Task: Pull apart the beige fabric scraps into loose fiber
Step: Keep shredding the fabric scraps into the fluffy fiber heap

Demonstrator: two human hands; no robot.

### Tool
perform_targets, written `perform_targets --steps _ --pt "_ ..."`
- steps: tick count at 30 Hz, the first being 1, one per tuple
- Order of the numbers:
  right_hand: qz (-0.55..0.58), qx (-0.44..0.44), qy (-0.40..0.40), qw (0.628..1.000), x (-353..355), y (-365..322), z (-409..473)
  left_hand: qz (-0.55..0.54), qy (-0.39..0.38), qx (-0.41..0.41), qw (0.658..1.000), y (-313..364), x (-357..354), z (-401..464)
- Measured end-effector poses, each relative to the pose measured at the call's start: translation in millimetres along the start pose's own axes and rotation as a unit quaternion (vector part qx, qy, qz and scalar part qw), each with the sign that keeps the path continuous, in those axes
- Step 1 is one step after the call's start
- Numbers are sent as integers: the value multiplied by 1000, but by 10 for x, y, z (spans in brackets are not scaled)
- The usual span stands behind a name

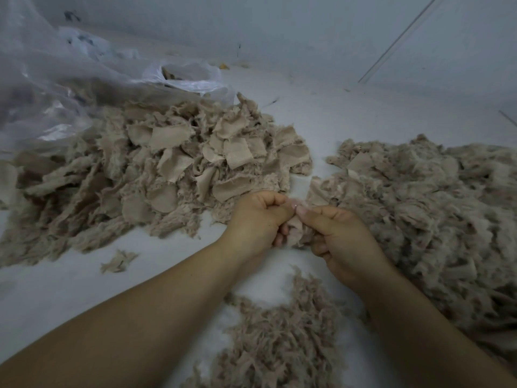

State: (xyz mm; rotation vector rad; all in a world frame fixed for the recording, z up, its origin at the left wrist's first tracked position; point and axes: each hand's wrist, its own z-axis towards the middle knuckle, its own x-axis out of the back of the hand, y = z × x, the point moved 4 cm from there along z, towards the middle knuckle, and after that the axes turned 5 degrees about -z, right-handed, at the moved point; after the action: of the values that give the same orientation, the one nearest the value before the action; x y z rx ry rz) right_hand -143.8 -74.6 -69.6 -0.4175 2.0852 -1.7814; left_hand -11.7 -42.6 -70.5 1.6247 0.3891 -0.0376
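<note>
Loose fiber [282, 337] lies nearest the camera, a shredded heap on the pale worktop [50, 298] between the two forearms, with one stray tuft [119, 261] apart to its left. Above it the left hand [256, 219] and right hand [337, 242] meet over a single beige scrap [296, 232]; the fingers of both are curled round it, thumb and forefinger of each pinching its upper edge, the tips touching or nearly so. Unworked scraps [179, 161] — flat woven pieces with frayed edges — form a broad pile to the left, partly under a clear plastic bag [56, 88]; a second, larger mound of pulled material [436, 208] spreads to the right, just beside the right hand. Judgement: the step in hand is the tearing of this one scrap, and much of the left pile remains untouched, so the task appears roughly midway at best. To do it well, the pinches should sit close together on the frayed edge, where threads release most readily, and the pull should run outward in short, firm tugs rather than one long wrench. A scrap gripped too deep in the palms will likely stretch instead of separating; re-pinching along the edge after each pull should yield finer fiber. Whether the weave has begun to open between the fingertips cannot be told — the hands hide it. Finished fiber is best dropped clear of the left pile to avoid mixing.
</note>
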Motion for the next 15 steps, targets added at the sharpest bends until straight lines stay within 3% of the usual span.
perform_targets --steps 7,9,12,15 --pt "59 3 38 998 -2 16 -7 -106 23 -5 994 -24 117 14" --pt "51 2 60 997 13 6 -6 -66 -35 7 997 -3 55 -14" --pt "32 10 84 996 15 -7 -18 86 -95 14 992 -19 -18 -48" --pt "52 4 89 995 14 -7 -18 43 -75 20 996 -25 6 -55"
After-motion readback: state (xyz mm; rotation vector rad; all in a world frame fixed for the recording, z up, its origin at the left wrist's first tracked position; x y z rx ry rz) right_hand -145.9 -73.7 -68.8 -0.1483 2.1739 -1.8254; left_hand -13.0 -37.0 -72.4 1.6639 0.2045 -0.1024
